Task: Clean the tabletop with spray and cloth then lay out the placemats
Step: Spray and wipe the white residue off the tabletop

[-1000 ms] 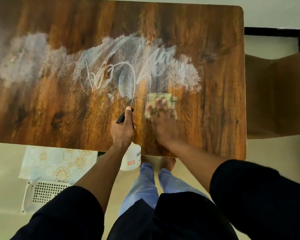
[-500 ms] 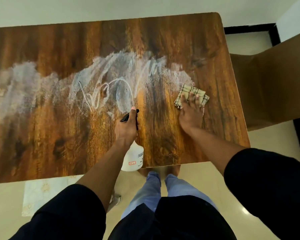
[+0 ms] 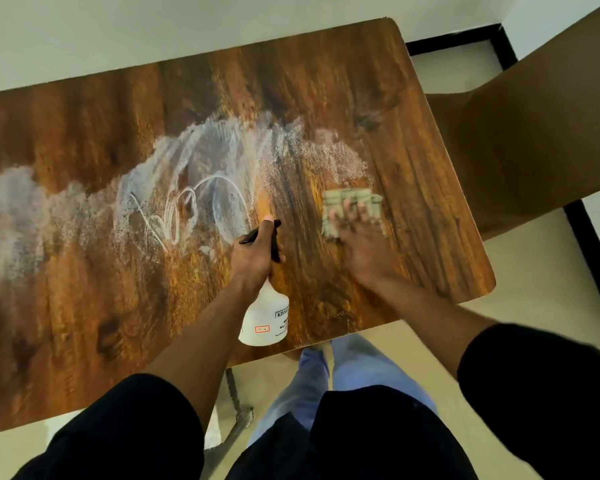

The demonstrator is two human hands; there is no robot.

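Fingers of the left hand [image 3: 255, 256] curl round the neck of a white spray bottle [image 3: 264, 318], the thumb lying along the top of its black trigger head, whose nozzle points to the left; the bottle's body hangs low over the near edge of the tabletop [image 3: 84, 323], with a small red-edged label and dark print on its side. Right hand [image 3: 359, 242] lies flat, fingers fairly straight and spread, pressing a folded pale checked cloth [image 3: 352, 200] onto the wood toward the right end of the table; the hand and cloth are blurred, so the fingertips' exact hold is hard to read. Both forearms are bare below dark sleeves. Wood-grain brown and glossy, the tabletop carries a wide band of white foamy spray [image 3: 194, 174] from its left edge to just far of the cloth, with looping wipe marks through its middle. A streaked, mostly foam-free patch lies between the bottle and the cloth. To the right stands a brown chair [image 3: 520, 140].
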